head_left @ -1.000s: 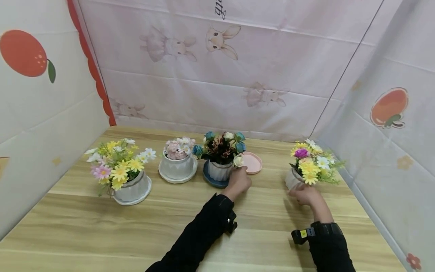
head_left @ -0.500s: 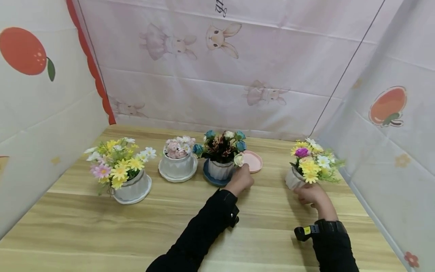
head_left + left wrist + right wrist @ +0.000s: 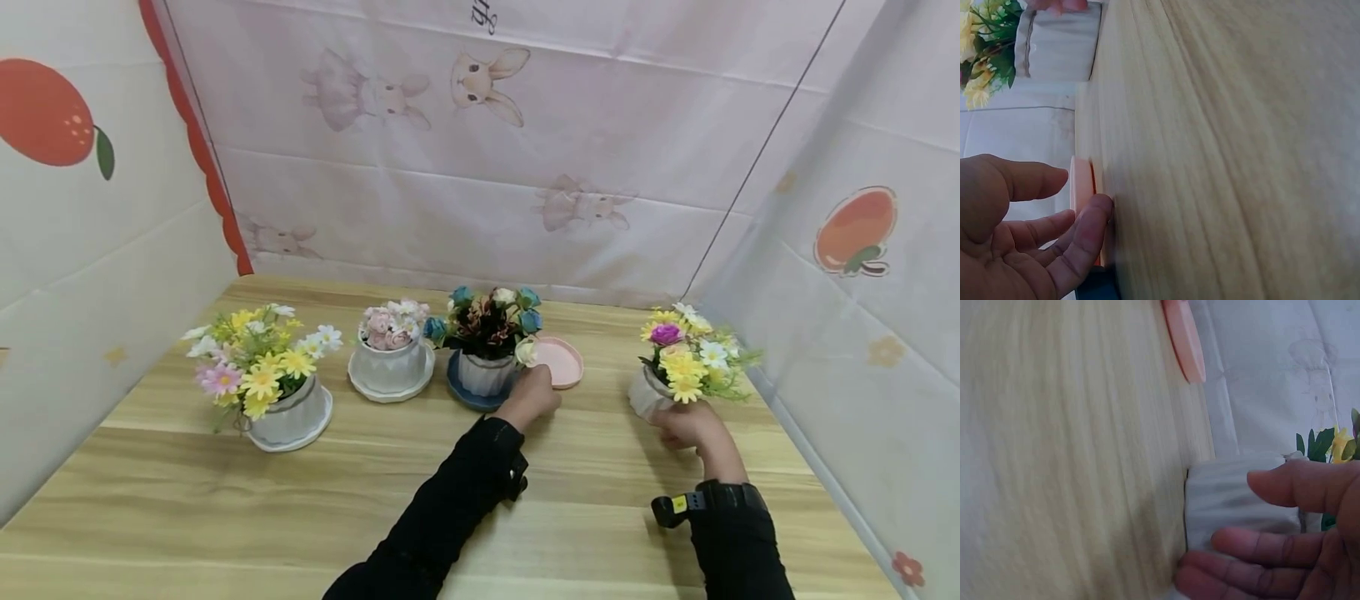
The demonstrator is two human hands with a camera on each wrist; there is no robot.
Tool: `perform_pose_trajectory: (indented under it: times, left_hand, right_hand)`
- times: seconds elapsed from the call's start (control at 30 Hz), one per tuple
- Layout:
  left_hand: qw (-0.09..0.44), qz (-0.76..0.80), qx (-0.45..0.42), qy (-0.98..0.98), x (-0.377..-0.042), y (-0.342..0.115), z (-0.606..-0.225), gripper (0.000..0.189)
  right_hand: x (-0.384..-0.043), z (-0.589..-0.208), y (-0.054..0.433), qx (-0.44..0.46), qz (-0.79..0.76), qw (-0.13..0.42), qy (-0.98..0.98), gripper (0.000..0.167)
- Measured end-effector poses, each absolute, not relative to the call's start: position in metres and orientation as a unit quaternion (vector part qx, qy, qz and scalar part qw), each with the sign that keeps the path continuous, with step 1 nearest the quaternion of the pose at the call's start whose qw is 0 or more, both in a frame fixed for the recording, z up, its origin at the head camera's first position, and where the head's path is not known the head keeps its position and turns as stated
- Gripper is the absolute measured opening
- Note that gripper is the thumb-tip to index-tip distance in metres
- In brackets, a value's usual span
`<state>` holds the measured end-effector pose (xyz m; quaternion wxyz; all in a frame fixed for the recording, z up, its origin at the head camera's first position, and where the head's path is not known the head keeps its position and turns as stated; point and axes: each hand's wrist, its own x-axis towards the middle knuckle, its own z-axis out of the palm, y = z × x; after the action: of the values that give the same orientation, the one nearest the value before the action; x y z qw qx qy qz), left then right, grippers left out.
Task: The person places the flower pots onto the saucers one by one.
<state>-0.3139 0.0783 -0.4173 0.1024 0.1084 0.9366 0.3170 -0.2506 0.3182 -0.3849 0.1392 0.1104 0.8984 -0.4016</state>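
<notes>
My left hand [image 3: 531, 396] reaches the near edge of a small pink saucer [image 3: 561, 363]. In the left wrist view its thumb and curled fingers pinch the saucer's rim [image 3: 1082, 184]. To its left, a white pot of blue and cream roses [image 3: 486, 375] stands on a dark blue saucer [image 3: 467, 395]. My right hand [image 3: 697, 429] is beside a white flowerpot [image 3: 648, 395] with yellow, white and purple flowers [image 3: 686, 358]. In the right wrist view its thumb and fingers are spread apart in front of the pot's side [image 3: 1229, 500]. That pot stands directly on the table.
A white pot of pale pink flowers [image 3: 390, 367] stands on a white saucer [image 3: 363, 383]. Further left, a pot with yellow daisies [image 3: 288, 417] sits on another white saucer [image 3: 324, 423]. Printed cloth walls [image 3: 420, 208] enclose the wooden table [image 3: 225, 525] at back and sides.
The pink saucer has shifted slightly right and nearer with my left hand. My right hand has drawn a little to the right from the flowerpot, which stays in place.
</notes>
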Motion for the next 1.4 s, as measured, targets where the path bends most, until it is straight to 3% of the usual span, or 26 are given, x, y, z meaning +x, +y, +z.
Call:
perform_pose_trajectory:
  times: [0.3,0.5,0.7,0.97,1.4]
  left_hand:
    - [0.085,0.337,0.104,0.932,-0.311,0.076,-0.417,0.013]
    - [0.080,0.309,0.093,0.943,-0.311,0.077,-0.418,0.006]
    - [0.054,0.288,0.094,0.951,-0.310,0.076,-0.418,0.004]
    - [0.080,0.321,0.079,0.940,-0.311,0.076,-0.420,0.015]
    - [0.086,0.321,0.090,0.939,-0.312,0.073,-0.418,0.022]
  right_hand:
    - [-0.250,-0.382,0.320,0.121,-0.393,0.118,0.904,0.051]
    - [-0.247,-0.378,0.321,0.121,-0.285,0.110,0.945,0.066]
    - [-0.250,-0.381,0.322,0.141,-0.386,0.087,0.908,0.083]
    - [-0.253,-0.385,0.326,0.129,-0.431,0.069,0.890,0.098]
    - [-0.266,-0.393,0.325,0.095,-0.455,-0.044,0.884,0.098]
